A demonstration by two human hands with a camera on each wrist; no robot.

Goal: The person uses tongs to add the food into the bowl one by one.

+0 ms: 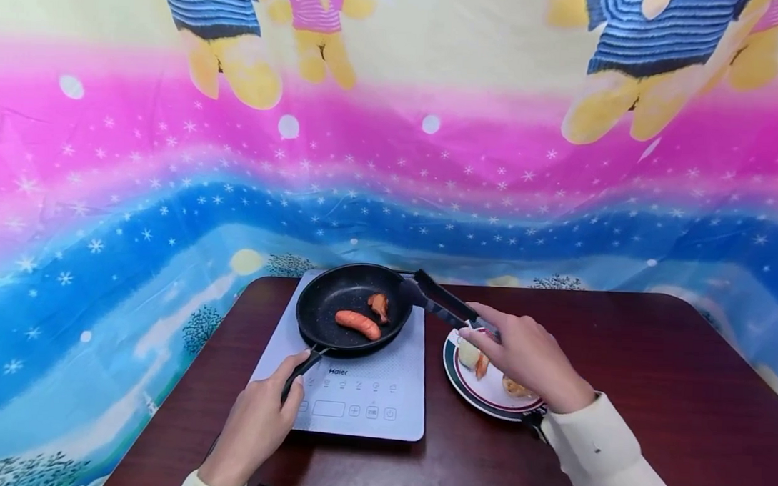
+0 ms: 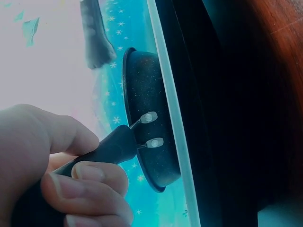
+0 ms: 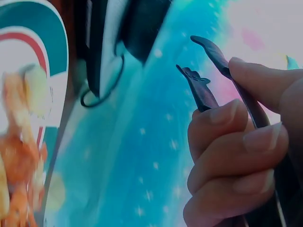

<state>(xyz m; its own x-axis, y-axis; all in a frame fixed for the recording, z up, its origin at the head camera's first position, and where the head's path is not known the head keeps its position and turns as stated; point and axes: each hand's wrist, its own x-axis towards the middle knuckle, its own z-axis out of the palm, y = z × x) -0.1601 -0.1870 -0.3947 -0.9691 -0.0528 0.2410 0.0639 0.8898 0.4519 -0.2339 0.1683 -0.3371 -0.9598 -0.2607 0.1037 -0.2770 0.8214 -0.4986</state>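
Note:
My left hand grips the handle of a black frying pan. A scored, curved sausage and a small browned piece of meat lie in the pan. My right hand holds black tongs, thumb on one arm and fingers round the other. Their tips reach the pan's right rim in the head view. In the right wrist view the tong tips stand apart with nothing between them. Under that hand is a plate of food, partly hidden by it.
The pan sits on a white Haier induction cooktop with touch controls at its front. The plate, rimmed in dark green and red, stands right of it on a dark wooden table. A printed cloth hangs behind.

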